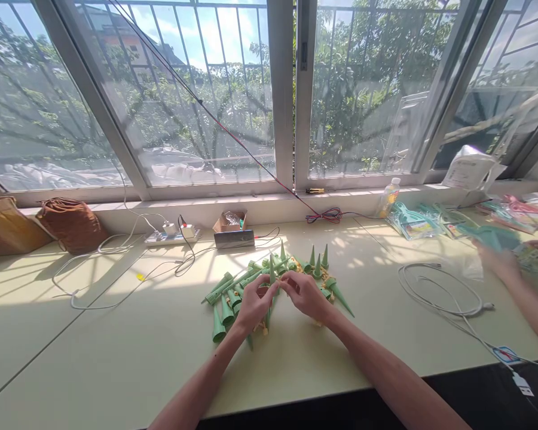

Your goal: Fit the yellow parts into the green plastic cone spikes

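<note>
At the far left, a gathered brown cloth bag (69,225) is sitting on the pale yellow-green tabletop (94,358), and a white plastic power strip (164,237) is lying to its right, with plugs standing in it. Nearer the middle, a heap of slim, hollow green cones (218,327) is spreading under and around both hands. The left hand (256,303) is pinching one smooth, matte green cone (272,269), keeping its point upward just above the heap; its lower end is hiding behind the fingers. The right hand (309,295) is meeting it from the other side with thumb and forefinger drawn together, though whether they are gripping a small part or only touching the cone, I cannot tell. The step in hand seems to be fine fingertip work low on that cone, and the next move is probably calling for a steady left pinch while the right fingers are doing the delicate part. Small pale yellow pieces (265,330) are showing among the cones. Farther right, a looped white cable (434,304) is resting on the table, and beyond it a co-worker's blurred hand (502,263) is reaching among teal packaged items (493,236).
</note>
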`<state>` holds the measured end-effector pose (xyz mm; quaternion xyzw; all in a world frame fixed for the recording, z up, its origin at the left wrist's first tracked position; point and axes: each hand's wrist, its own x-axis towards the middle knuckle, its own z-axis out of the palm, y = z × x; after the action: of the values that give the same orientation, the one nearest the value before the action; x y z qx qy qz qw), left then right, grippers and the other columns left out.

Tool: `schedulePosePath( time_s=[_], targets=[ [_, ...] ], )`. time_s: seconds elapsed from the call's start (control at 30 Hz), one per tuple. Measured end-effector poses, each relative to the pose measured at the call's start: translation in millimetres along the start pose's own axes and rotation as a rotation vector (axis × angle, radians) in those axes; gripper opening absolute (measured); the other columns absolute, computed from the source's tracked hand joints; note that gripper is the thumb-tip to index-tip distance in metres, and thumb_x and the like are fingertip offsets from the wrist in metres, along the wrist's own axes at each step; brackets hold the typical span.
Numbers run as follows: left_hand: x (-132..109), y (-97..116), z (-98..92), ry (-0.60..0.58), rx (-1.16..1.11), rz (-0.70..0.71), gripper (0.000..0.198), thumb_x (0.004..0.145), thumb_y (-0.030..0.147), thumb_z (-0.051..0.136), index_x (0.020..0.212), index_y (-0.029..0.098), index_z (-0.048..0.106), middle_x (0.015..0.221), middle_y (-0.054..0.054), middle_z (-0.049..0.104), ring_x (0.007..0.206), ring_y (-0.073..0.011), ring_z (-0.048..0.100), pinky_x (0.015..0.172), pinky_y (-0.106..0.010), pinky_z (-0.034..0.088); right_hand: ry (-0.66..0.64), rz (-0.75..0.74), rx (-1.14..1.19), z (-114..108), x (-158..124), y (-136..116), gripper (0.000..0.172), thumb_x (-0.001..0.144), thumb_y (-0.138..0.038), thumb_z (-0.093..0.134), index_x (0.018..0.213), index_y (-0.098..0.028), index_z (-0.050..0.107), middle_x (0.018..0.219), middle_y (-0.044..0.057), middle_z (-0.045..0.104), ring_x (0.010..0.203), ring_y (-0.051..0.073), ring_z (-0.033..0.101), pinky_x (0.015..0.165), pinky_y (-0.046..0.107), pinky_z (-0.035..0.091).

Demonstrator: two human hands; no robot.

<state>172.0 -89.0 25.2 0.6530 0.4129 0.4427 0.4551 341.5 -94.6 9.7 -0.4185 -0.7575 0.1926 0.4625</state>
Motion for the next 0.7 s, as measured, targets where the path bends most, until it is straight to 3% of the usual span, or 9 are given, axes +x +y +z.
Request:
schedulePosePath(
  time_s=[0.7],
  targets=[
    [-0.5,2.1,0.4,-0.012,0.006,0.001,0.026,0.08,0.039,0.068,0.087,0.015,0.061,0.053,0.006,0.047,0.042,-0.0071,0.041,0.039,-0.017,0.031,-0.017,0.003,-0.01,-0.2,-0.3,-0.3,0.021,0.098,-0.031,0.047,0.089,-0.018,0.061,0.064,-0.001,0.055,0.055,0.011,0.044,0.055,0.022,0.032]
  ],
)
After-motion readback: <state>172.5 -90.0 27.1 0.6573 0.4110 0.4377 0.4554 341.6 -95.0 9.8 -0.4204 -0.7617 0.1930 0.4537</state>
